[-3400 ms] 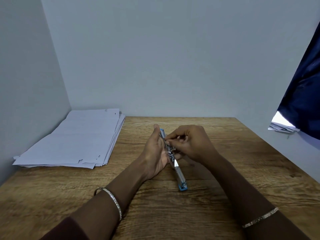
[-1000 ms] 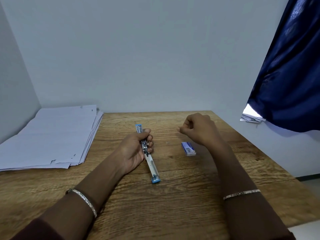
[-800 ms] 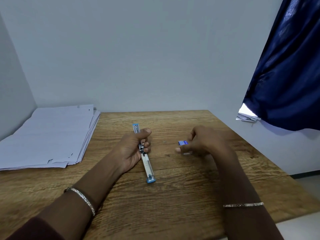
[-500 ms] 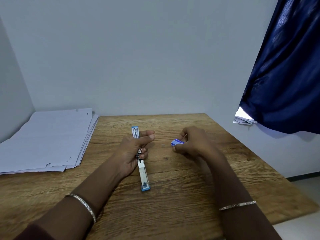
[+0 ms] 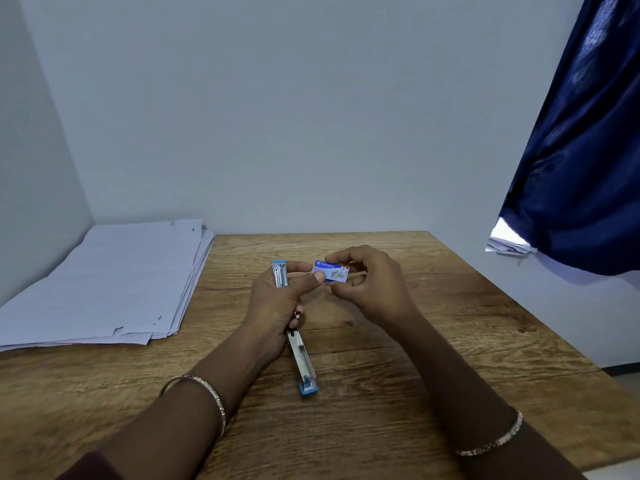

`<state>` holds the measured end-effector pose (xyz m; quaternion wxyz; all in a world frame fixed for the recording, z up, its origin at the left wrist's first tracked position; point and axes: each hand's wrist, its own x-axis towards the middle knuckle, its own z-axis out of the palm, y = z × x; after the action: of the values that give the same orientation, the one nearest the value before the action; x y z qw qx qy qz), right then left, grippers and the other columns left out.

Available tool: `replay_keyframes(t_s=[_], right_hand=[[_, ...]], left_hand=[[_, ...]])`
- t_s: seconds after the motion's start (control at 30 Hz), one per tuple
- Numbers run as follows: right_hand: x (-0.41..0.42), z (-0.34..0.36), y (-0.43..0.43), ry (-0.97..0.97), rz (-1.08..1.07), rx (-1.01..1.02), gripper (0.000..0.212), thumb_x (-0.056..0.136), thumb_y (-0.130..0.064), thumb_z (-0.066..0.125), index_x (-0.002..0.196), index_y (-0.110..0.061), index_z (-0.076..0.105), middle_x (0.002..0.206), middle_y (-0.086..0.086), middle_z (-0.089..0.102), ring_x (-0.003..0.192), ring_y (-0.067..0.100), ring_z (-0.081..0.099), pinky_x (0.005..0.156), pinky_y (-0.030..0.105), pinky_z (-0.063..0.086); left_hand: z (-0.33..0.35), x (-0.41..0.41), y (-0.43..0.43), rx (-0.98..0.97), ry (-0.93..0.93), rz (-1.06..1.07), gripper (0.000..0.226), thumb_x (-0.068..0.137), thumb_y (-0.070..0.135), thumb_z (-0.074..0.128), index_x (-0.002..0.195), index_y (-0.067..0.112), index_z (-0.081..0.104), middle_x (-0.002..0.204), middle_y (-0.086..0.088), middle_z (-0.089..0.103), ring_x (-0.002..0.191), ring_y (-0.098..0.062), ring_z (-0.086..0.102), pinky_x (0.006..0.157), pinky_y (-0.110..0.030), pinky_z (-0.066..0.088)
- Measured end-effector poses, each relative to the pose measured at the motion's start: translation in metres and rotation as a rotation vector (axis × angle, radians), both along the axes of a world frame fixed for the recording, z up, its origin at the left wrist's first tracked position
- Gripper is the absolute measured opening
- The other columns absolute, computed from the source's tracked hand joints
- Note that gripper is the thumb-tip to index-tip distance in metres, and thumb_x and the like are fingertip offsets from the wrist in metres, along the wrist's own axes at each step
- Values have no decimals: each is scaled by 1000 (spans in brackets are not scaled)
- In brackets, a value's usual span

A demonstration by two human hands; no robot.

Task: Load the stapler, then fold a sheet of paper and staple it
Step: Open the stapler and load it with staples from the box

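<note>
My right hand [image 5: 367, 289] grip now pinches the staple box [image 5: 330, 271], lifted off the worktop [image 5: 433, 341] and brought to my left hand [image 5: 277, 306], whose thumb touches it while still gripping the opened stapler [image 5: 298, 348] resting on the worktop.

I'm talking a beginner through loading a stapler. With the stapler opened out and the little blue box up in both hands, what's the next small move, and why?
Probably slide the staple box open and draw out a strip. The stapler lies opened flat under the left hand, its channel exposed, while the right hand pinches the box, which looks closed. No loose staples show.
</note>
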<state>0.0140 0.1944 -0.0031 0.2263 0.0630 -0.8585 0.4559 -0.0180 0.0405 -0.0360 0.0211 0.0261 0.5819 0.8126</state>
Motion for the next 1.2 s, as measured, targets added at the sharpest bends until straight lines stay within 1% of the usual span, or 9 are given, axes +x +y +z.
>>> replay_keyframes(t_s=[0.1,0.23,0.4,0.67,0.87,0.93,1.03,1.1,1.2], right_hand=[[-1,-3,-2,28,0,-33,40,67,-4,90,104,-12,79,102,-1,77,87,11,72,80,39,62],[-3,-7,-1,47,16,-71,42,63,-2,93,102,-8,77,99,2,79,87,14,75,78,43,64],[-6,-11,-2,2,79,-192,49,63,-2,94,107,-6,75,105,6,79,96,19,76,85,31,63],[-10,-16,3,-123,104,-410,39,70,0,89,107,-1,77,94,17,80,77,15,76,69,26,57],[-10,-14,4,-175,123,-395,52,69,5,88,118,-6,73,106,16,78,95,25,78,89,43,63],[-8,-12,4,-177,146,-361,61,71,3,88,126,-14,68,118,8,73,102,21,76,91,39,62],[-6,-7,4,-8,31,-103,31,82,-15,82,111,-23,75,112,-11,73,102,7,69,81,25,56],[-7,-6,4,91,-44,69,12,86,-18,76,97,-22,78,101,-11,73,98,9,65,74,23,46],[-9,-7,6,87,-73,228,9,85,-19,74,91,-23,79,98,-7,72,98,12,60,76,27,39]], left_hand=[[2,0,-1,7,-36,19,19,79,11,85,92,10,72,40,6,56,27,-5,33,30,-13,24],[3,0,-3,18,-93,23,31,81,11,82,107,-2,71,37,7,51,26,-4,31,30,-13,23],[5,-1,-4,25,-119,50,27,87,10,76,105,-9,68,38,4,47,27,-6,30,30,-15,23],[9,-1,-5,24,-135,49,13,99,11,57,92,0,57,48,-5,37,24,-8,27,30,-14,21],[10,1,-6,13,-115,62,17,101,11,55,85,5,58,45,-1,44,28,-7,33,30,-13,22],[10,0,-6,13,-110,74,19,101,11,55,83,6,57,46,-1,45,28,-6,34,29,-13,23],[10,0,-5,-6,-92,88,19,100,10,55,81,7,57,52,-2,45,28,-6,34,30,-13,23],[9,1,-5,-19,-74,88,21,100,9,56,79,8,57,52,-2,46,29,-7,34,30,-12,23],[8,1,-4,-36,-44,77,23,100,9,57,77,7,56,48,-1,47,28,-7,35,30,-13,24]])
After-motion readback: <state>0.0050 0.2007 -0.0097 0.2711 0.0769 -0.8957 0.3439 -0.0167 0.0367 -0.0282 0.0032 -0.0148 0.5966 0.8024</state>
